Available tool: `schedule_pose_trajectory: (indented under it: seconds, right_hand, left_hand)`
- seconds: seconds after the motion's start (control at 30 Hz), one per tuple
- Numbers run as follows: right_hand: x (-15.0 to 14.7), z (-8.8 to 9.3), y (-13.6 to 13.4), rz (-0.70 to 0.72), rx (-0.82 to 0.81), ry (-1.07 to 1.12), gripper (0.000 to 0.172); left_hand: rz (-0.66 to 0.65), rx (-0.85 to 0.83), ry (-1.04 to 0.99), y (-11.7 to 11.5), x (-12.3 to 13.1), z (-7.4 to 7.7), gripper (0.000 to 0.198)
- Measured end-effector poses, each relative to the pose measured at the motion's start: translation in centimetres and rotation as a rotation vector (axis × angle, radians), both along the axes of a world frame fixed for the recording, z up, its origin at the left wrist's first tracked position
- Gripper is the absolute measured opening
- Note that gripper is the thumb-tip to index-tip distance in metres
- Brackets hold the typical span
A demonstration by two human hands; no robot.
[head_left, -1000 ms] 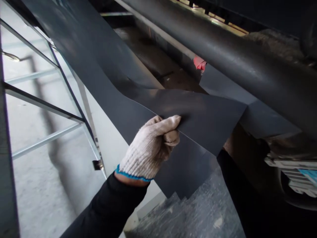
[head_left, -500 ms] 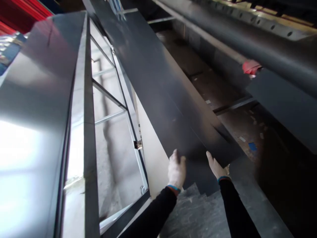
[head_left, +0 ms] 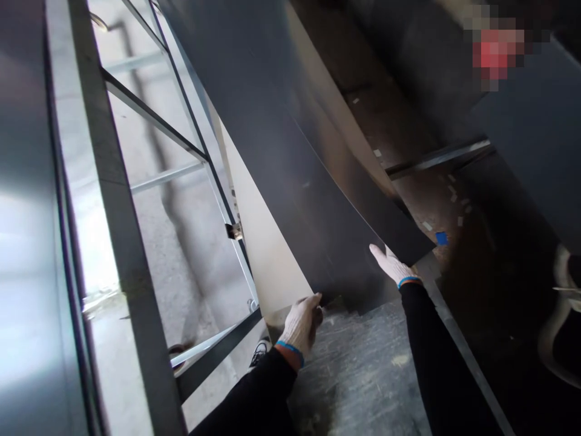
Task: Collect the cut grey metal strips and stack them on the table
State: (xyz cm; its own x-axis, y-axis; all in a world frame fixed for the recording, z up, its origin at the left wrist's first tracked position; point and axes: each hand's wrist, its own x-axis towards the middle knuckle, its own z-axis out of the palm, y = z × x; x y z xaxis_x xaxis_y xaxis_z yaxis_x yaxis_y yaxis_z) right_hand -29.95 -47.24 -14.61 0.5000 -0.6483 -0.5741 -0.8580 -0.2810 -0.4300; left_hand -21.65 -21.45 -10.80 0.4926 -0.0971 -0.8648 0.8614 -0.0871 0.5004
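Note:
A long dark metal sheet (head_left: 272, 175) stretches away from me, its near part bent. My left hand (head_left: 300, 324), in a white knit glove, pinches the sheet's near left corner between thumb and fingers. At the near end, my gloved right hand (head_left: 391, 265) grips the sheet's edge, thumb on top and the other fingers mostly hidden. Beside it on the right lies a second dark strip (head_left: 403, 233), parted from the first by a thin curved line. I cannot tell whether it is a separate sheet. Under the near ends is a scuffed grey metal surface (head_left: 354, 369).
To the left stands a metal frame (head_left: 136, 278) with crossbars, and beyond it a shiny sheet stack (head_left: 27, 254). On the right, a dark recessed floor (head_left: 454, 200) holds small scraps and a blue piece (head_left: 441, 238). A shoe (head_left: 259, 352) shows below the frame.
My left hand has gone from above the sheet to its near left corner and closed there. The sheet's near part now curves more. The view has tilted downward.

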Motion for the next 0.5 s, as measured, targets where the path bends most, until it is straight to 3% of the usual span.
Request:
schedule_pose_trajectory:
  seconds: [0.13, 0.3, 0.37, 0.43, 0.5]
  right_hand:
    - [-0.2, -0.1, -1.0, 0.044, 0.013, -0.023, 0.089]
    - [0.0, 0.3, -0.7, 0.058, 0.005, -0.001, 0.083]
    - [0.3, 0.7, -0.3, 0.042, -0.004, 0.007, 0.083]
    - [0.7, 1.2, 0.2, 0.006, -0.036, -0.004, 0.083]
    - [1.1, 1.9, 0.7, -0.045, -0.088, -0.026, 0.081]
  left_hand:
    - [0.157, 0.027, 0.070, 1.6, -2.4, -1.1, 0.011]
    - [0.206, 0.054, 0.109, 1.1, -1.7, -1.4, 0.010]
    - [0.066, 0.025, 0.131, 0.6, -0.8, -0.9, 0.025]
    - [-0.229, 0.067, 0.094, 0.0, 0.2, -0.2, 0.050]
    - [-0.490, 0.158, -0.024, -0.4, 0.9, 0.7, 0.060]
